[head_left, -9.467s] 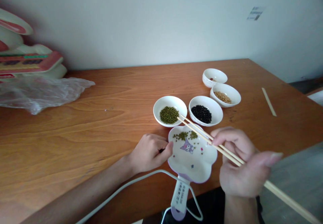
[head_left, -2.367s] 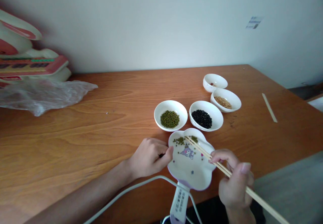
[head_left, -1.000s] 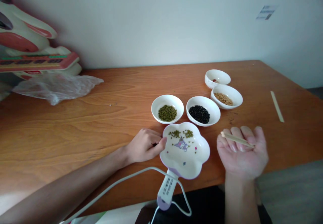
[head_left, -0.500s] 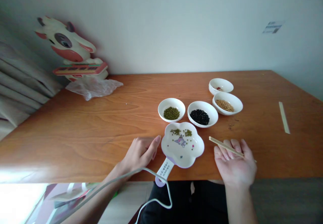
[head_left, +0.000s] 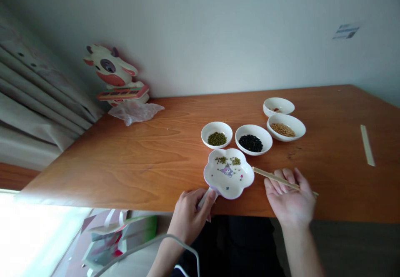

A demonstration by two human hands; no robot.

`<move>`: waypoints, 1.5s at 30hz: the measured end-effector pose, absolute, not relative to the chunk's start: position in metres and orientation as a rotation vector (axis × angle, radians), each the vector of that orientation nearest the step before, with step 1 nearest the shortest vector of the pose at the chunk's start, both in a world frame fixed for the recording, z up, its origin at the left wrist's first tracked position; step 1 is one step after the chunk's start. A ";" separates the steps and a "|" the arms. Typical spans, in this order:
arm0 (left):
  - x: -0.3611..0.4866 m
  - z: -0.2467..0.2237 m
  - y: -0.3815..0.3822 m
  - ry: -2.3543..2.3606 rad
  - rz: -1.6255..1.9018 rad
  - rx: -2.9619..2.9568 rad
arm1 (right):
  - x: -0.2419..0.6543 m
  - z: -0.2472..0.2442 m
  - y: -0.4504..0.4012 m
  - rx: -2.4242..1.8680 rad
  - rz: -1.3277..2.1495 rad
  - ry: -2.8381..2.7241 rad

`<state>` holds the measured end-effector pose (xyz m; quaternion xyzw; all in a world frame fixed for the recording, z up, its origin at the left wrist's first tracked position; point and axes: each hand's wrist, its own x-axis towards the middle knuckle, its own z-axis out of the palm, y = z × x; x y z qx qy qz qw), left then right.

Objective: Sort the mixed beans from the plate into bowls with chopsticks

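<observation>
My left hand point(head_left: 191, 212) is closed round the handle of a white flower-shaped dish point(head_left: 233, 183) with a lilac rim and a cartoon print. Two small clusters of green beans point(head_left: 221, 160) lie in the dish, with a few loose ones around them. Palm up, my right hand point(head_left: 290, 198) has a pair of wooden chopsticks point(head_left: 275, 178) in its fingers, their tips beside the dish's right edge. Just behind the dish stand a bowl of green beans point(head_left: 216, 123) and a bowl of black beans point(head_left: 253, 128).
Farther right are a bowl of tan beans point(head_left: 296, 126) and a bowl with a few reddish bits point(head_left: 283, 101). A paper strip point(head_left: 367, 145) lies at the right. At the back left, a toy cow keyboard point(head_left: 114, 77) stands behind a clear plastic bag point(head_left: 134, 112). A cable point(head_left: 150, 242) crosses my left forearm.
My left hand has moved from beside the dish down onto its handle and taken hold. The right hand stays put with the chopsticks. The view has shifted and tilted slightly.
</observation>
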<state>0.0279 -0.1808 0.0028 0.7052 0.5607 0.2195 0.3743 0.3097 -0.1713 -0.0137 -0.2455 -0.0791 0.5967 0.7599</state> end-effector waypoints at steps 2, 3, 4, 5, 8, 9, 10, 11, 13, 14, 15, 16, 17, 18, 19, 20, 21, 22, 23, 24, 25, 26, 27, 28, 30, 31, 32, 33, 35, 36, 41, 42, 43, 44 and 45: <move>0.027 0.004 -0.183 1.462 0.592 1.728 | 0.309 -0.014 -0.171 -0.534 1.292 -0.173; 0.026 0.006 -0.184 1.482 0.607 1.704 | 0.309 -0.014 -0.171 -0.534 1.289 -0.173; 0.024 0.008 -0.185 1.500 0.620 1.693 | 0.309 -0.014 -0.171 -0.536 1.286 -0.173; 0.023 0.010 -0.186 1.511 0.629 1.689 | 0.309 -0.014 -0.171 -0.537 1.284 -0.172; 0.021 0.015 -0.187 1.524 0.645 1.730 | 0.310 -0.013 -0.171 -0.542 1.281 -0.168; 0.021 0.017 -0.187 1.525 0.653 1.749 | 0.310 -0.013 -0.171 -0.543 1.280 -0.166; 0.022 0.019 -0.187 1.525 0.660 1.766 | 0.310 -0.012 -0.171 -0.545 1.280 -0.165; 0.022 0.020 -0.187 1.525 0.666 1.778 | 0.310 -0.012 -0.171 -0.548 1.279 -0.164; 0.023 0.024 -0.186 1.518 0.670 1.789 | 0.311 -0.012 -0.172 -0.556 1.276 -0.159; 0.023 0.026 -0.185 1.511 0.668 1.785 | 0.311 -0.012 -0.172 -0.562 1.272 -0.156; 0.022 0.028 -0.185 1.504 0.661 1.776 | 0.311 -0.012 -0.172 -0.568 1.269 -0.155; 0.021 0.030 -0.184 1.499 0.648 1.763 | 0.311 -0.012 -0.172 -0.572 1.266 -0.156; 0.019 0.032 -0.183 1.497 0.634 1.746 | 0.311 -0.012 -0.172 -0.575 1.264 -0.158; 0.016 0.034 -0.183 1.497 0.617 1.725 | 0.312 -0.012 -0.172 -0.575 1.263 -0.162; 0.014 0.036 -0.181 1.496 0.599 1.695 | 0.312 -0.011 -0.172 -0.574 1.263 -0.166; 0.011 0.038 -0.180 1.494 0.585 1.657 | 0.311 -0.011 -0.172 -0.572 1.262 -0.169; 0.008 0.039 -0.178 1.487 0.571 1.612 | 0.311 -0.011 -0.172 -0.570 1.261 -0.172; 0.005 0.041 -0.177 1.478 0.559 1.559 | 0.311 -0.011 -0.172 -0.570 1.259 -0.174; 0.003 0.042 -0.175 1.467 0.551 1.506 | 0.311 -0.011 -0.172 -0.571 1.257 -0.177; 0.001 0.043 -0.173 1.452 0.541 1.452 | 0.311 -0.012 -0.172 -0.571 1.256 -0.179; -0.001 0.043 -0.171 1.435 0.537 1.400 | 0.312 -0.012 -0.172 -0.570 1.256 -0.183; -0.002 0.043 -0.170 1.414 0.535 1.351 | 0.312 -0.012 -0.172 -0.569 1.258 -0.186; -0.004 0.043 -0.168 1.389 0.536 1.307 | 0.312 -0.012 -0.172 -0.569 1.259 -0.189; -0.005 0.042 -0.167 1.363 0.539 1.271 | 0.312 -0.013 -0.172 -0.570 1.260 -0.191; -0.007 0.039 -0.165 1.318 0.547 1.232 | 0.313 -0.012 -0.172 -0.575 1.261 -0.188; -0.009 0.037 -0.164 1.302 0.549 1.227 | 0.313 -0.012 -0.172 -0.579 1.260 -0.184; -0.010 0.034 -0.162 1.292 0.554 1.230 | 0.313 -0.012 -0.172 -0.582 1.261 -0.180; -0.012 0.032 -0.161 1.282 0.559 1.232 | 0.313 -0.011 -0.172 -0.584 1.262 -0.179; -0.014 0.030 -0.160 1.260 0.570 1.231 | 0.312 -0.010 -0.172 -0.586 1.264 -0.186; -0.015 0.029 -0.160 1.248 0.571 1.223 | 0.312 -0.010 -0.172 -0.585 1.266 -0.194; -0.018 0.028 -0.160 1.196 0.559 1.158 | 0.309 -0.008 -0.171 -0.630 1.244 -0.228; -0.019 0.027 -0.160 1.185 0.563 1.151 | 0.308 -0.007 -0.170 -0.649 1.232 -0.237; -0.020 0.025 -0.159 1.176 0.570 1.147 | 0.307 -0.007 -0.170 -0.665 1.219 -0.247; -0.022 0.023 -0.159 1.173 0.578 1.140 | 0.306 -0.007 -0.169 -0.677 1.207 -0.256; -0.023 0.020 -0.158 1.175 0.590 1.129 | 0.304 -0.007 -0.169 -0.684 1.196 -0.265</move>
